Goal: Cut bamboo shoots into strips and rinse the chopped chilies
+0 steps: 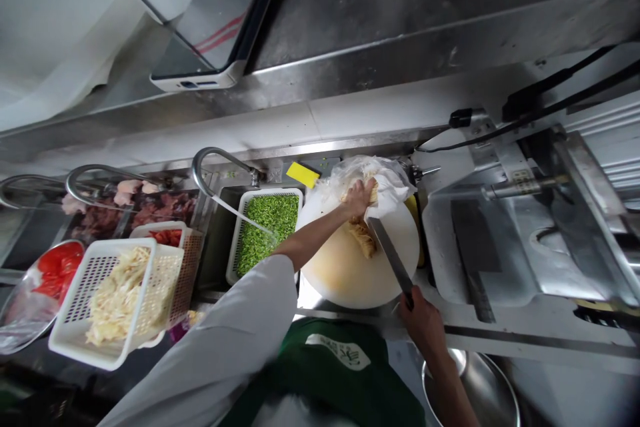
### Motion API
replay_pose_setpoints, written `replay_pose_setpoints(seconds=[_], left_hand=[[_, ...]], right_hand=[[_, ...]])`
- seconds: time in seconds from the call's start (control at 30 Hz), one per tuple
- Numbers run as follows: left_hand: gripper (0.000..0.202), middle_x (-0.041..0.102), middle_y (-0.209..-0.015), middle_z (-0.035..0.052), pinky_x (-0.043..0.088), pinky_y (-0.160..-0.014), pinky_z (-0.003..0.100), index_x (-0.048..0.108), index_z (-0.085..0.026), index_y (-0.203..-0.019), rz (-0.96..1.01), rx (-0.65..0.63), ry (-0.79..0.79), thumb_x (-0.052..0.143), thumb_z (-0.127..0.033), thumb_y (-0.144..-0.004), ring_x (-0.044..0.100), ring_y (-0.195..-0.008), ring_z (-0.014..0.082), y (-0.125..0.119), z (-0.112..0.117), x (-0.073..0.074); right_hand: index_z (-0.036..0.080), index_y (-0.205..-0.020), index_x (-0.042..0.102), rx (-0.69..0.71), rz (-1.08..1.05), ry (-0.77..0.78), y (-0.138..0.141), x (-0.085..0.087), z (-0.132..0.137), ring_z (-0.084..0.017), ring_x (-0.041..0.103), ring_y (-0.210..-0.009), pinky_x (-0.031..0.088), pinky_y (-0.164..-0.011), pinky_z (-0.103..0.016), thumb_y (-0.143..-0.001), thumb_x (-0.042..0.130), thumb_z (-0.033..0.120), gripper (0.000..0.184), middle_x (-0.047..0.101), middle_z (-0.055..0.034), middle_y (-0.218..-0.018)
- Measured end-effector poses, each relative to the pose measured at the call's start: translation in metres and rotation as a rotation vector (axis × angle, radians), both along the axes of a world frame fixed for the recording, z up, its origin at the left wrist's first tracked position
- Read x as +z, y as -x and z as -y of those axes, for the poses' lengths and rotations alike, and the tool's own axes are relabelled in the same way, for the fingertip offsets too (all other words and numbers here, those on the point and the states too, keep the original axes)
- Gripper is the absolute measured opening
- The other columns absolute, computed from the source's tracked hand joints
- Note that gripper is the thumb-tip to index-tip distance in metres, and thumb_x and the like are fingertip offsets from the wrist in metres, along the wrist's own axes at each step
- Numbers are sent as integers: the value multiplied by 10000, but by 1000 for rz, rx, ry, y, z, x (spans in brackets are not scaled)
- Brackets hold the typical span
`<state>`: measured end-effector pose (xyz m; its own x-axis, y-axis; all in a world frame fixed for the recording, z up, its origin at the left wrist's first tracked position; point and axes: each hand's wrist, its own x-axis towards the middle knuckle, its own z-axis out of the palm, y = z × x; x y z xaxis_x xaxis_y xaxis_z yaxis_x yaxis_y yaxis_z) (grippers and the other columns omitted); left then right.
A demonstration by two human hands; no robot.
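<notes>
My right hand (424, 321) is closed round the dark handle of a knife (393, 252). Its long blade slants up and left over a round white cutting board (340, 273). My left hand (359, 197) reaches to the mouth of a clear plastic bag (393, 190) at the back of the board. The fingers curl on tan strips of food (373, 192), partly hidden by the bag. Below that hand, a small heap of the same tan strips (363, 240) lies on the board, left of the blade.
Left of the board, a white basket of chopped greens (267, 220) sits in a sink under a curved faucet (197, 177). A yellow sponge-like block (303, 175) lies behind. Farther left are a basket of pale shreds (75, 320) and red peppers (55, 273). A metal slicer (530, 233) stands right.
</notes>
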<state>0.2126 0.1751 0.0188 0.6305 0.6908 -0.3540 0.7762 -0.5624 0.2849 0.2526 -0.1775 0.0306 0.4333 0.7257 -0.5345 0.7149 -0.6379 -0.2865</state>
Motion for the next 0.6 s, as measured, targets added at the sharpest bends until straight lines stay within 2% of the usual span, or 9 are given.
replay_pose_setpoints(seconds=[0.1,0.17,0.27,0.37,0.47,0.53,0.6], left_hand=[[675,534,-1487,223,481,-1084,532,477,-247,-1583,-162,54,-93,729,-255,-957,568,-1320,389,-27,7,-2],[651,532,-1501,222,508,-1042,545,484,-272,-1587,-161,54,-149,714,-279,-978,583,-1285,392,-36,14,-3],[706,527,-1492,213,530,-1026,523,388,-312,-1683,-118,-45,-237,618,-223,-1021,603,-1261,370,-29,22,-3],[742,513,-1497,191,513,-1073,512,325,-362,-1721,-86,-231,-293,531,-162,-1036,587,-1301,350,-10,26,-4],[794,509,-1512,161,512,-1098,490,300,-420,-1719,-84,-342,-253,521,-122,-1017,589,-1330,323,2,21,-3],[791,545,-1490,172,540,-1062,474,358,-388,-1703,-63,-293,-166,560,-107,-992,636,-1291,322,2,12,-1],[723,639,-1384,184,577,-985,442,519,-284,-1616,-13,-202,-68,688,-129,-930,704,-1182,327,-2,0,0]], right_hand=[[176,-1131,602,4,1,19,0,1,-2,-221,729,-814,306,-679,-287,-1115,474,262,155,781,-89,-915],[177,-1141,607,11,8,22,0,1,-2,-223,736,-830,312,-682,-289,-1119,478,266,158,782,-91,-922],[177,-1155,607,33,15,27,2,1,0,-234,755,-868,330,-692,-292,-1118,504,267,142,782,-92,-942],[179,-1167,606,67,27,28,2,1,3,-242,763,-887,338,-694,-300,-1107,534,256,122,784,-90,-981],[184,-1183,608,82,28,50,0,2,5,-241,768,-902,344,-694,-305,-1106,528,242,124,787,-86,-1015],[187,-1175,613,85,20,70,-3,5,4,-244,774,-929,358,-712,-306,-1114,513,247,132,792,-89,-1026],[188,-1174,620,79,18,86,-6,8,3,-246,778,-951,374,-735,-304,-1117,511,252,139,796,-93,-1027]])
